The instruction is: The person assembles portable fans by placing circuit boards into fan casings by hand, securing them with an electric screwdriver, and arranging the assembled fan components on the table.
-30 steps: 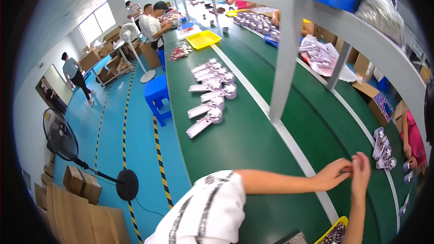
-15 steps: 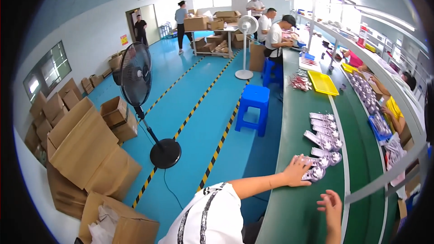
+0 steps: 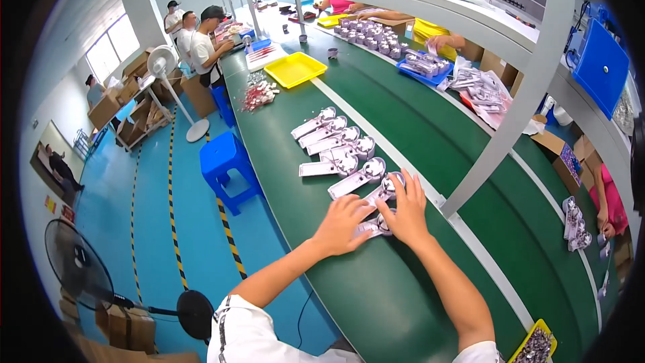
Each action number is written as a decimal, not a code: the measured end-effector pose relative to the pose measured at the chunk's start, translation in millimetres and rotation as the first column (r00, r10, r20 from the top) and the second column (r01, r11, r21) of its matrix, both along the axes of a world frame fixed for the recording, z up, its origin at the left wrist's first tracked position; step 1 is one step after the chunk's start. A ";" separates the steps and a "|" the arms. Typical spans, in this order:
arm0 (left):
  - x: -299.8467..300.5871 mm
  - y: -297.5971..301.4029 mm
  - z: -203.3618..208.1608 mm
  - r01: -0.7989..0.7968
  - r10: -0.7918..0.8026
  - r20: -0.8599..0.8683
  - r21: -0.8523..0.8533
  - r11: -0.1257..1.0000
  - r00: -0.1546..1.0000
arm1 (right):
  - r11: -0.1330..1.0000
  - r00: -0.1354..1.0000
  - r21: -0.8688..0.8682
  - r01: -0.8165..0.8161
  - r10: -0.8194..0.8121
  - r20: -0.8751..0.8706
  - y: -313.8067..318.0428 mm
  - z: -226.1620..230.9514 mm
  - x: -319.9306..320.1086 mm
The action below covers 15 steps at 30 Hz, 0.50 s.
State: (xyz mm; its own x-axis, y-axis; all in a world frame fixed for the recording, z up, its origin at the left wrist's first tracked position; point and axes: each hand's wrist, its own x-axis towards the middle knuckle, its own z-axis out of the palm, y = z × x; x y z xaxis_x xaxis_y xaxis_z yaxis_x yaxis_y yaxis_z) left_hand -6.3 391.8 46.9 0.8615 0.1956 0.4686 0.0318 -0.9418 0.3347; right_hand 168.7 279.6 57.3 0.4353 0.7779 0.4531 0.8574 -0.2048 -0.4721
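Grip unclear: our left hand (image 3: pixel 341 226) lies over the handle ends of two purple units (image 3: pixel 380 193), our right hand (image 3: pixel 408 215) over their round heads, fingers spread; we cannot tell whether they pinch. Both sit at the end of the row (image 3: pixel 336 166) farthest from the large yellow tray (image 3: pixel 295 70); the others extend toward that tray. Best, we judge, to steady handle and head together, shifting gently so neighbours are not knocked.

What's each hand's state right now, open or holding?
Left hand: spread against the nearest lilac parts; whether it grips can't be told.
Right hand: outstretched over the same parts; grip can't be told.
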 end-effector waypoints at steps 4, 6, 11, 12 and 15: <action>29.5 96.1 14.8 -0.349 0.343 0.191 -0.004 0.937 0.920 | 0.980 0.993 -0.163 0.112 -0.102 0.066 49.3 14.4 -10.3; 38.9 177.6 6.9 -0.561 0.558 0.060 0.059 0.825 0.827 | 0.962 0.992 -0.244 0.126 -0.123 0.026 82.8 17.2 -24.0; 87.6 262.6 4.0 -0.718 0.708 -0.256 0.070 0.692 0.658 | 0.926 0.990 -0.351 0.136 -0.137 0.021 133.5 13.5 -4.9; 97.1 264.9 -0.2 -0.722 0.701 -0.291 0.046 0.690 0.651 | 0.919 0.989 -0.369 0.142 -0.148 0.011 138.4 11.9 0.9; 108.0 270.9 -21.9 -0.706 0.632 -0.438 -0.010 0.708 0.639 | 0.893 0.987 -0.438 0.099 -0.145 -0.071 156.5 -3.3 15.1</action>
